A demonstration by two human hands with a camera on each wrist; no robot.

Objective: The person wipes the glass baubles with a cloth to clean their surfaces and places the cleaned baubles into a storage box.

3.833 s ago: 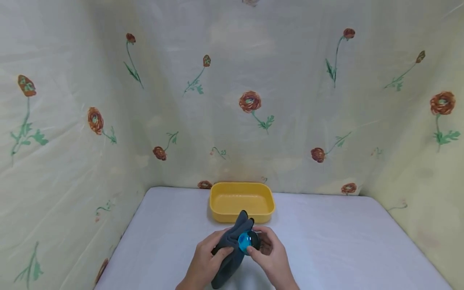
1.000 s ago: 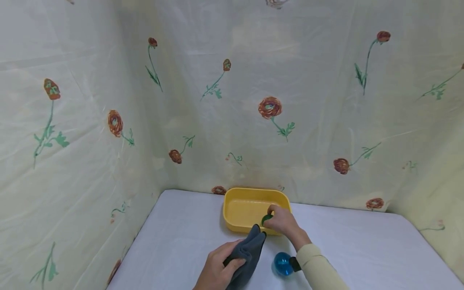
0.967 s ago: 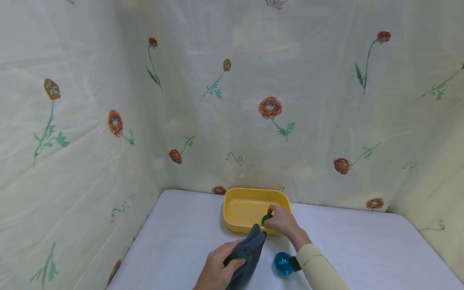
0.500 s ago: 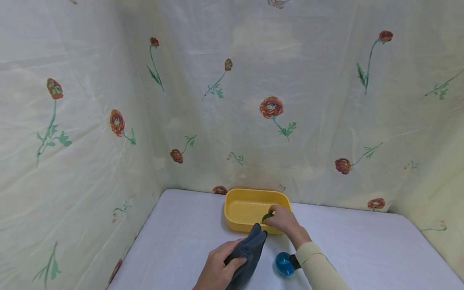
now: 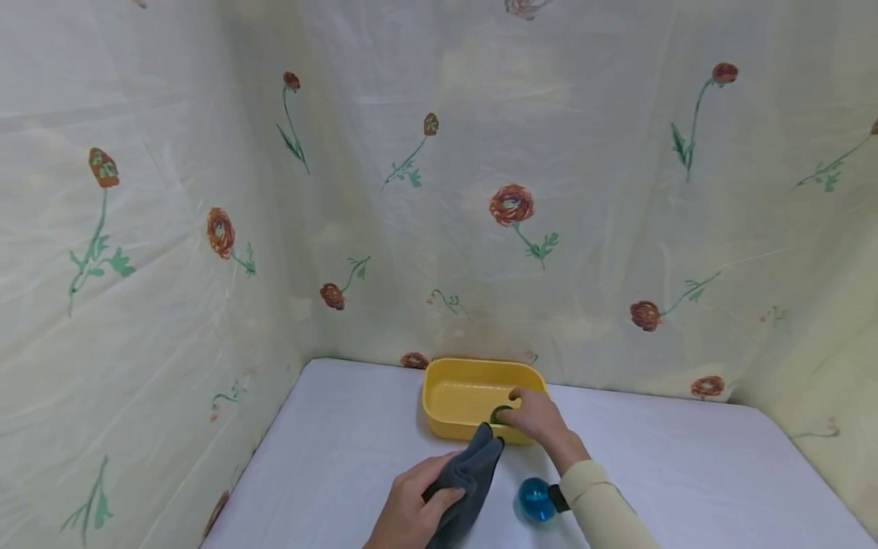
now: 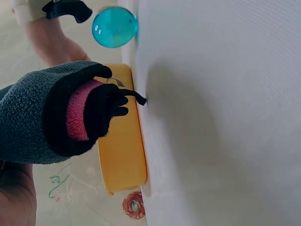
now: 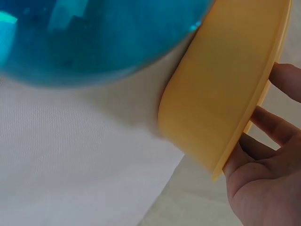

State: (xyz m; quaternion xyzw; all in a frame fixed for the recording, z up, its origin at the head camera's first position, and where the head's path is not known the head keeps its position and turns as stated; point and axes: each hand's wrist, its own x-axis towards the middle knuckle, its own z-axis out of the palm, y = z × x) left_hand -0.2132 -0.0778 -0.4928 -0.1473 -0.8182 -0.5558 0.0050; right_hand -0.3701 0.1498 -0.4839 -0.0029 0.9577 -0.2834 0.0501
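My left hand (image 5: 414, 499) grips a folded grey cloth (image 5: 466, 488), thumb on top. In the left wrist view the cloth (image 6: 30, 113) shows black edging and a pink layer inside. My right hand (image 5: 538, 419) reaches over the near right rim of the yellow tray (image 5: 435, 431). Its fingers are spread at a small round green thing (image 5: 503, 415) low in the tray, whose kind is unclear. The right wrist view shows the fingers of this hand (image 7: 263, 174) at the tray's rim; the green thing is hidden there. A clear blue ball (image 5: 535, 499) rests on the table below my right forearm.
The white-covered table (image 5: 343, 427) extends to both sides. Flowered curtains (image 5: 411, 229) hang behind it and along the sides. A black piece (image 5: 559, 498), on my right wrist, sits close beside the blue ball.
My right hand earlier held the blue ball against the cloth; the ball now lies on the table. That hand moved to the tray, and its fingers have just parted from the green thing.
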